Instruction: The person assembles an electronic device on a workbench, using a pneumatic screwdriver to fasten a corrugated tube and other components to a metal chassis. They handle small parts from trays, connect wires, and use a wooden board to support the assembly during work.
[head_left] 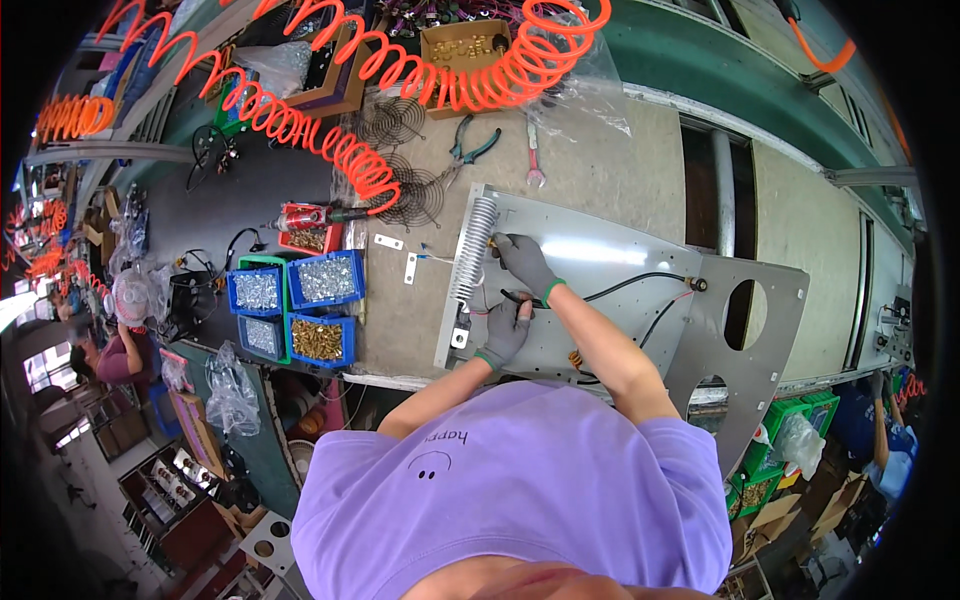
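A grey sheet-metal panel [590, 235] lies on the bench before me, with a coiled metal spring [472, 250] along its left edge. My right hand [525, 265], in a grey glove, has its fingers closed on a small brass-coloured fitting [492, 241] beside the spring. Just below it, my gloved left hand [505, 332] pinches the end of a black cable [515, 297]. A black hose [630, 281] runs from near my hands to a round fitting [697, 284] on the panel's right side. Thin wires near the spring are partly hidden by my hands.
Blue bins [325, 278] of screws and brass parts stand left of the panel, beside a red power driver [305, 217]. Pliers [470, 145], a wrench [535, 160] and wire fan guards [410, 190] lie beyond. An orange coiled air hose [350, 150] hangs over the bench.
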